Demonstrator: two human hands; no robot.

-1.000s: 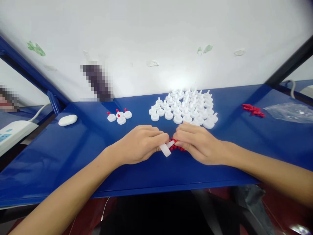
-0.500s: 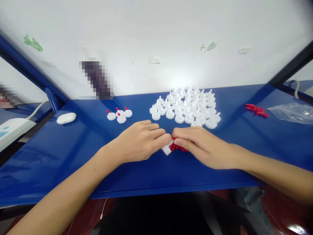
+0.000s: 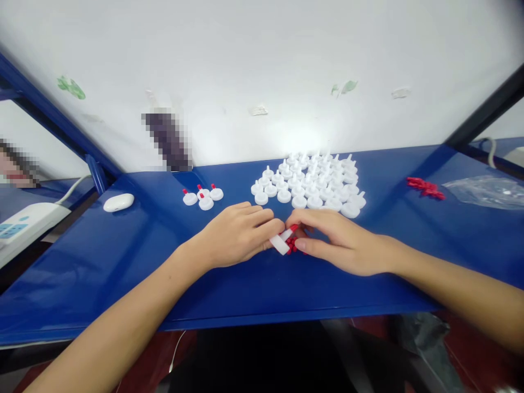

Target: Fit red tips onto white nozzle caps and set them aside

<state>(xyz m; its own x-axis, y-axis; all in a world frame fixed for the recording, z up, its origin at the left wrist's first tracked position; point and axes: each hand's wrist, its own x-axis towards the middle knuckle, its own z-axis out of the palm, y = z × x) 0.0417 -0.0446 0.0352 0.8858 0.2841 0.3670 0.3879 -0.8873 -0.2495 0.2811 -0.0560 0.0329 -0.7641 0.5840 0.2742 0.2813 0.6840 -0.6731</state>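
My left hand [image 3: 239, 234] pinches a small white cap [image 3: 281, 244] with a nozzle, held just above the blue table [image 3: 123, 256]. My right hand [image 3: 341, 240] meets it from the right, fingertips closed on a small red tip [image 3: 293, 228] at the cap's nozzle. Under my right fingers lies a little heap of loose red tips [image 3: 292, 246]. Behind the hands stand several bare white caps [image 3: 311, 183] in a cluster. To the left are several white caps fitted with red tips [image 3: 202, 197].
A second heap of red tips [image 3: 426, 186] and a clear plastic bag [image 3: 487, 191] lie at the right. A white earbud case [image 3: 118, 202] and a power strip [image 3: 24, 225] sit at the left. A white wall rises behind the table.
The white cap has tilted and a red tip now shows at its nozzle between both hands. My right fingers have spread slightly forward over the red heap.
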